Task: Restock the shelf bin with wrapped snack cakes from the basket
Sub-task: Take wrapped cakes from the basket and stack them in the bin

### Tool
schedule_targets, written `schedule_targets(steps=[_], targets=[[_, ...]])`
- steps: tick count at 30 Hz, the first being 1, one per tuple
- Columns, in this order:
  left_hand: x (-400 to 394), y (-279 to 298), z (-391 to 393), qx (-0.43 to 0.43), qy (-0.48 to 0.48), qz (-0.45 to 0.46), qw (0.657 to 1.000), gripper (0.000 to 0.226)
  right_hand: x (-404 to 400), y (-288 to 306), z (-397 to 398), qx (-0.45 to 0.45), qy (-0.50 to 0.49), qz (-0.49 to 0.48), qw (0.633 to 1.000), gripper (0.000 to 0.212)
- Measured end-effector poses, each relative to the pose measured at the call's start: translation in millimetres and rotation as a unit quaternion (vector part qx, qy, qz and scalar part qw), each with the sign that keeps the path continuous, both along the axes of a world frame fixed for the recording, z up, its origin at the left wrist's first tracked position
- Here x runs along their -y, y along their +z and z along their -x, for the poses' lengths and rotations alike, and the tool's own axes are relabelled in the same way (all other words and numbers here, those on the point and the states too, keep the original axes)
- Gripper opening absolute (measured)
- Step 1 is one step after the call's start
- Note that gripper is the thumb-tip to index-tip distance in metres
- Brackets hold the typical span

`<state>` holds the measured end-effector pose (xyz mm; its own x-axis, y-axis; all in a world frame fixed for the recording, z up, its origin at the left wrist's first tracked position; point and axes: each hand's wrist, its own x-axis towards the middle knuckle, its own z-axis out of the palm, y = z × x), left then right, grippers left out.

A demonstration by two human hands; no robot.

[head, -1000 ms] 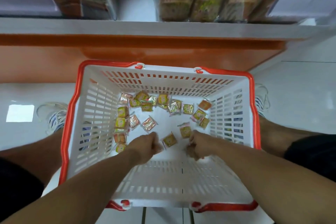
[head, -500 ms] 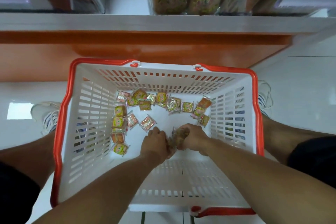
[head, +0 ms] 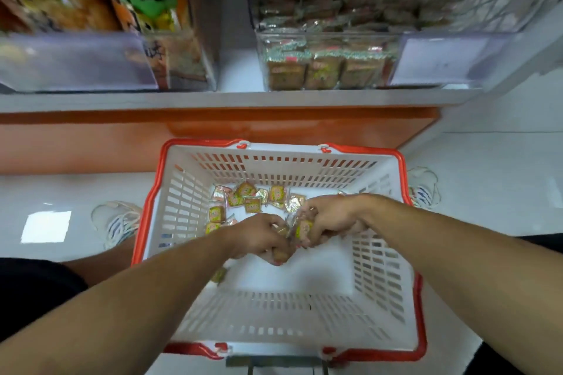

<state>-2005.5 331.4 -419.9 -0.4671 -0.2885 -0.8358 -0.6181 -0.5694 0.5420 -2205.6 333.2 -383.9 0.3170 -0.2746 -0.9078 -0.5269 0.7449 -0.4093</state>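
Both hands (head: 292, 237) — fingers curled, cakes (head: 300, 228) between

White basket (head: 380, 253) on pale floor (head: 487, 192)

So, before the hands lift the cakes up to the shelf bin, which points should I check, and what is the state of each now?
1. Right hand grips wrapped cakes: ok.
2. Left hand holds cakes: cannot tell, fingers hide them.
3. Both hands above basket, so a dropped cake falls inside: ok.
4. Shelf bin has room on top: cannot tell, blurred.
5. Loose cakes left for later: ok.
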Motion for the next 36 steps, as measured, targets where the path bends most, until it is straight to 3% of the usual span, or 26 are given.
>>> schedule_targets(steps=[5, 8, 11, 13, 15, 17, 21, 24, 28, 33, 36], targets=[[40.6, 109.2, 10.6, -0.033, -0.090, 0.003, 0.995, 0.013, 35.3, 124.6, -0.5, -0.024, 0.143, 0.098, 0.985, 0.037], [57.4, 182.9, 7.8, -0.055, -0.087, 0.012, 0.995, 0.011, 42.1, 209.3, 3.2, -0.027, 0.186, 0.180, 0.965, 0.034], [61.5, 243.3, 1.3, -0.112, 0.033, 0.023, 0.993, 0.009, 38.7, 275.8, 13.5, -0.007, 0.143, 0.321, 0.936, 0.020], [59.6, 266.6, 0.1, -0.160, 0.173, 0.077, 0.969, 0.019, 34.8, 299.7, 16.6, 0.030, 0.046, 0.406, 0.912, 0.024], [56.9, 277.5, 0.7, -0.203, 0.301, 0.137, 0.922, 0.033, 30.8, 306.8, 14.0, 0.118, -0.076, 0.429, 0.892, 0.027], [55.2, 281.9, 3.2, -0.237, 0.370, 0.182, 0.879, 0.035, 27.2, 300.3, 5.6, 0.207, -0.174, 0.417, 0.868, 0.036], [52.3, 288.0, 7.4, -0.319, 0.435, 0.135, 0.831, 0.032, 27.6, 287.2, -13.6, 0.216, -0.232, 0.396, 0.862, 0.047], [52.9, 289.3, 3.3, -0.323, 0.405, 0.154, 0.841, 0.051, 33.1, 283.1, -14.4, 0.216, -0.224, 0.376, 0.873, 0.051], [57.6, 289.8, 1.0, -0.316, 0.357, 0.168, 0.863, 0.063, 33.5, 275.7, -10.6, 0.292, -0.224, 0.318, 0.874, 0.051], [62.1, 283.0, 0.0, -0.341, 0.389, 0.093, 0.851, 0.055, 33.5, 263.5, -9.1, 0.262, -0.308, 0.371, 0.836, 0.047], [61.2, 282.9, -0.4, -0.348, 0.394, 0.079, 0.847, 0.058, 31.9, 258.5, -7.1, 0.245, -0.325, 0.358, 0.841, 0.050]])
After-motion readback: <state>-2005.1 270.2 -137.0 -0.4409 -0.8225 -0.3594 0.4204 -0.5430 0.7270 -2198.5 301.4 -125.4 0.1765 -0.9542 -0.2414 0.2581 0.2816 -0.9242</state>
